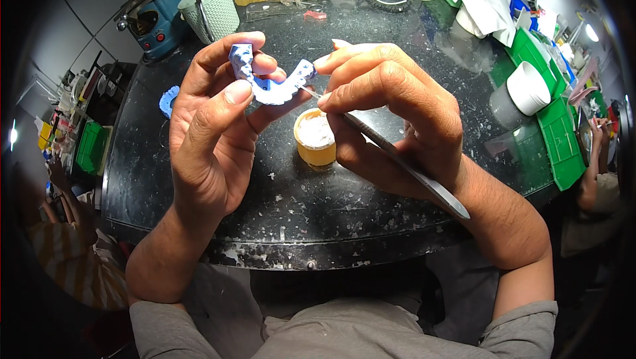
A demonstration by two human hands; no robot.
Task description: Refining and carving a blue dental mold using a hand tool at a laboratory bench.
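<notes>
Raised over the bench, a blue horseshoe-shaped dental model [275,92] is gripped between the thumb and fingers of my left hand [215,117]. My right hand [397,104] pinches a slim metal dental carving tool [404,162] like a pen. Its thin tip reaches the right arm of the model, and my right fingertips are close beside that end. Below the model stands a small yellow tub [315,150] with white material inside, partly hidden by my right hand. Another blue dental piece [169,101] lies on the bench, partly behind my left hand.
The black bench top [278,216] is speckled with white bits. At the back left are a blue machine [156,21] and a pale basket of tools [211,11]. Green bins [560,140] and a white cup [528,87] line the right. Other people sit at both sides.
</notes>
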